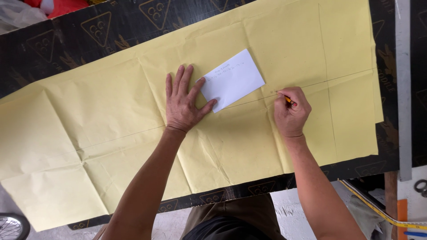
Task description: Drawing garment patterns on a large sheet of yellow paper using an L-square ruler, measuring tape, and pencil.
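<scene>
Right hand [291,112] fisted round pencil [289,101] — tip on yellow paper [111,133], at drawn line. Left hand [182,103] flat, fingers spread, pressing paper — thumb on edge of white note [232,80]. Beyond, dark board [66,40].

a dark brown work board printed with faded triangle marks [80,40] runs from nine o'clock up to one o'clock. below it, a pale grey concrete floor [293,213] shows at six o'clock. a spoked bicycle wheel [11,226] sits at eight o'clock. a grey metal strip [404,89] stands at three o'clock, a yellow measuring tape [378,209] trails at four o'clock. red cloth [62,6] lies at eleven o'clock. light is even, soft.
</scene>
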